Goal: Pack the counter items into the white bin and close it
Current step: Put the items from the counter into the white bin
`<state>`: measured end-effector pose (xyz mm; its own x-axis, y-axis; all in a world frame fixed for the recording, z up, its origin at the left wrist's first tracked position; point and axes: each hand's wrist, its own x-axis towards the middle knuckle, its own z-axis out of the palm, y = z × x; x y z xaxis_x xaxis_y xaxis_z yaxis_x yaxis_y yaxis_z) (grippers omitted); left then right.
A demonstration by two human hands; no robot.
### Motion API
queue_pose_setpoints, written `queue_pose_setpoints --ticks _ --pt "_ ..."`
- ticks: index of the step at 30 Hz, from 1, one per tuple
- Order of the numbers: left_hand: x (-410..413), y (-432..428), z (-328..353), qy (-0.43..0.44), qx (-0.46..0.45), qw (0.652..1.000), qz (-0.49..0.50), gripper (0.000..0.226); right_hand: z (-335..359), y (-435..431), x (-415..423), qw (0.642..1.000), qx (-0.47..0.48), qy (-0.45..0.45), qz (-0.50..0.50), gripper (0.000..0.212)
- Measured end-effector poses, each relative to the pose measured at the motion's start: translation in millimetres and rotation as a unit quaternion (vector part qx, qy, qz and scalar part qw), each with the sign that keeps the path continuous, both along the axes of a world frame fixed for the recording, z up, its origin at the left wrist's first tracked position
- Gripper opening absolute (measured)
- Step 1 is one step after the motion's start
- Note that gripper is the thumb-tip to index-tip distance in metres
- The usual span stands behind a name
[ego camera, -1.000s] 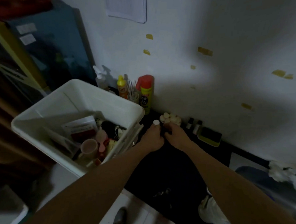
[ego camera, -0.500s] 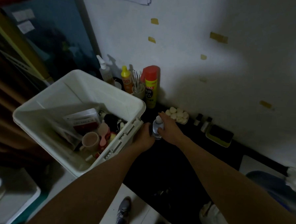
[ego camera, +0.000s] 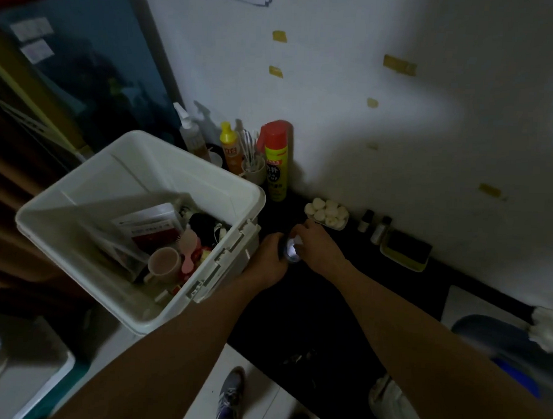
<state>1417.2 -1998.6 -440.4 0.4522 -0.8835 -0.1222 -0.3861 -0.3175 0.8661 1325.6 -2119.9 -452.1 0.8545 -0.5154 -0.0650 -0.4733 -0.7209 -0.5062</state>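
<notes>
Bin: the white bin (ego camera: pixel 136 176) sits at the left end of the black counter (ego camera: pixel 311 307). Its top is open.
In the bin: a pink cup (ego camera: pixel 165 262), a red and white box (ego camera: pixel 152 225), a pink brush (ego camera: pixel 189 249) and some dark things.
Small bottle: the clear small bottle (ego camera: pixel 291 251) is up off the counter, just right of the bin, between the two hands.
Right hand: the right hand (ego camera: pixel 318 246) has its fingers curled round the small bottle's top and grips it.
Left hand: the left hand (ego camera: pixel 266 260) is curled, right by the bin's side and touching the small bottle. I cannot tell if it grips anything.
Far by the wall: a spray bottle (ego camera: pixel 189 134), an orange bottle (ego camera: pixel 230 149), a cup of sticks (ego camera: pixel 253 169) and a tall yellow can (ego camera: pixel 276 164) with a red cap.
More to the right: a tray of white balls (ego camera: pixel 328 212), two tiny bottles (ego camera: pixel 366 220) and a dark sponge (ego camera: pixel 406 249) on a yellow dish.
Floor: a shoe (ego camera: pixel 232 392) shows near the bottom.
</notes>
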Motion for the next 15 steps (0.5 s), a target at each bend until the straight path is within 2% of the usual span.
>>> queue_pose_setpoints --ticks 3,9,11,13,15 --pt "-4.3 -5.0 8.3 0.009 0.005 0.999 -0.032 0.010 10.9 -2.5 -10.5 0.999 -0.004 -0.037 -0.019 0.026" --pt "-7.9 -21.0 37.6 0.020 -0.022 0.997 -0.066 0.008 70.4 -5.6 -10.2 0.998 -0.026 -0.021 -0.052 0.039" --pt "-9.7 -24.4 50.8 0.041 -0.031 0.996 -0.078 0.023 89.7 -5.5 -14.9 0.996 -0.033 -0.046 -0.064 0.039" --pt "-6.2 -28.8 58.1 0.024 -0.041 0.996 -0.075 0.043 110.0 -5.4 -19.0 0.993 -0.050 -0.080 -0.071 0.032" --pt "0.1 -33.1 70.5 0.016 -0.061 0.995 -0.081 0.046 132.4 -2.6 -20.1 0.985 -0.065 -0.132 -0.093 0.030"
